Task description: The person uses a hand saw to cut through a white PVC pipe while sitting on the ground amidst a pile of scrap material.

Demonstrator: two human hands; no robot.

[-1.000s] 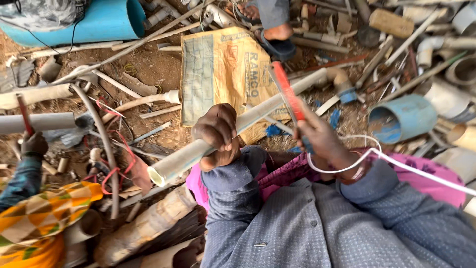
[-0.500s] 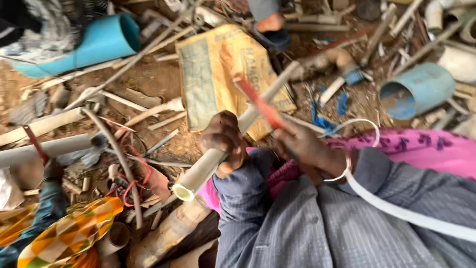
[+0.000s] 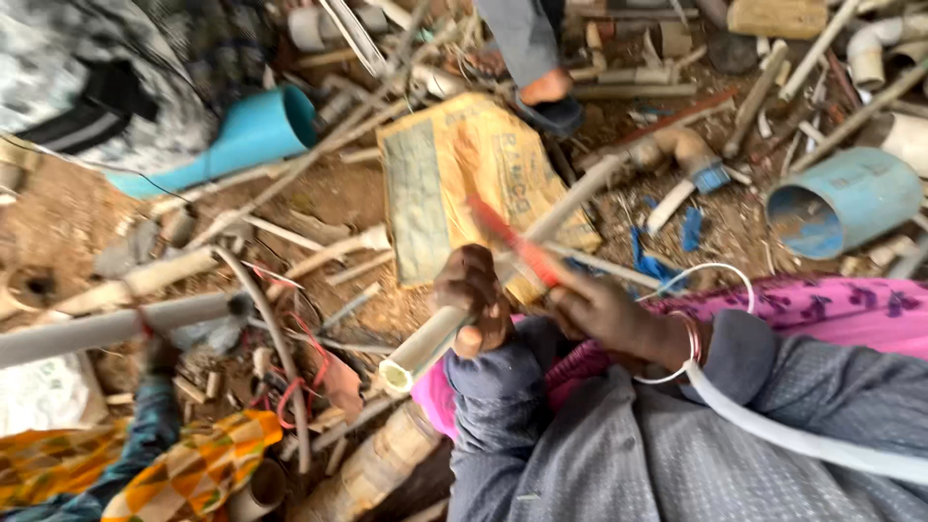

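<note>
Left hand [image 3: 474,300] grips pale pipe [image 3: 435,338]; right hand [image 3: 604,314] holds blurred, seemingly red tool [image 3: 517,246].

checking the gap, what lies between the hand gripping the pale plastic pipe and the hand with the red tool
Head view: only the pale plastic pipe crosses between left hand and right hand.

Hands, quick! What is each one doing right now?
Left hand: grip closed around the pale plastic pipe.
Right hand: grip closed on a thin red tool, laid against the pipe; it is blurred, so its kind cannot be told.
</note>
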